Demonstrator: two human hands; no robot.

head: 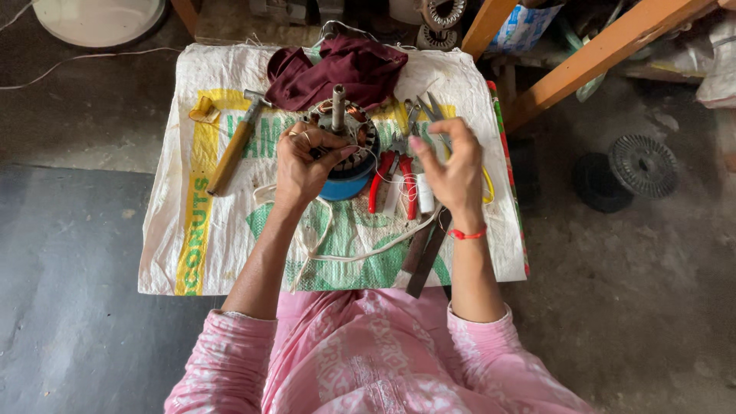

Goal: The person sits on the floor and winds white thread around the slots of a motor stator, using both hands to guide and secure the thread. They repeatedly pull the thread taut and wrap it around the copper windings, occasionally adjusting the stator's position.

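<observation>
Looking down: I see both hands raised over a printed sack cloth (230,253) spread on the floor.
Left hand: my view has the left hand (303,165) curled against the motor stator (349,138), fingers pinching at its rim; what sits between the fingertips is hidden by the knuckles.
Stator: it sits on a blue round base (346,184), shaft upright, copper windings partly covered by the hand.
Right hand: the right hand (452,172) hangs just beside the stator, fingers half curled; I think a thin white thread (383,178) runs to it, but I cannot tell whether it is pinched or loose.
Under the right hand: red-handled pliers (391,180) and scissors (433,115), both partly covered.
Left of stator: a wooden-handled hammer (234,146) lies apart.
Behind: a maroon cloth (337,73) touches the stator's far side.
Near edge: a dark flat tool (425,257), its tip cut off by the pink sleeve.
</observation>
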